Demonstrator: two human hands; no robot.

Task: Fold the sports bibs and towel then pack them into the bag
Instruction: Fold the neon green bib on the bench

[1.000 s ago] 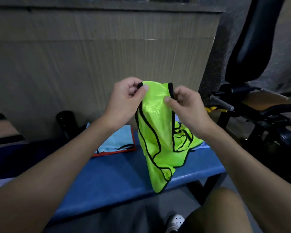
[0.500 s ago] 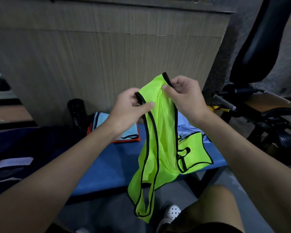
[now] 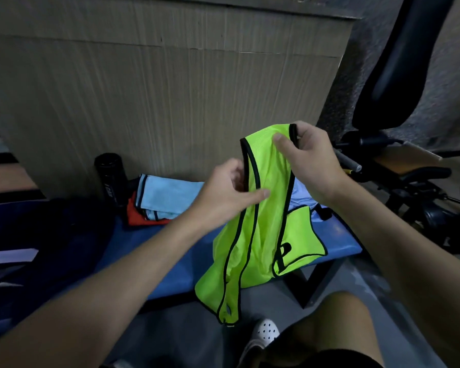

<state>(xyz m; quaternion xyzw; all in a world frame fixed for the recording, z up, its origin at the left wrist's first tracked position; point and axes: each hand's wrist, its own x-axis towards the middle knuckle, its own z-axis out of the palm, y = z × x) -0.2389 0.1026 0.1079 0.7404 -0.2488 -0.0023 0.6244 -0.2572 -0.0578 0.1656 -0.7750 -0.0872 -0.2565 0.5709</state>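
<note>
I hold a neon yellow-green sports bib [image 3: 263, 229] with black trim up over the blue bench [image 3: 170, 248]. My right hand [image 3: 311, 160] pinches its top shoulder strap. Lower down, my left hand [image 3: 231, 189] grips the strap's left black edge, thumb across the mesh. The bib hangs crumpled, its bottom end dangling below the bench's front edge. A folded light blue bib [image 3: 168, 197] lies on an orange-red one [image 3: 141, 219] at the back of the bench. A pale blue cloth [image 3: 300, 195] shows behind the held bib. A dark navy bag [image 3: 45, 248] sits at the left.
A black bottle [image 3: 110, 176] stands by the wooden panel wall [image 3: 157, 102] behind the bench. Black gym equipment with a padded seat [image 3: 398, 62] and handles fills the right side. My knee [image 3: 337, 328] and a white perforated shoe [image 3: 266, 333] are at the bottom.
My right hand has lifted the strap higher and to the right, while my left hand has slid lower along its edge. The bib has opened out a little.
</note>
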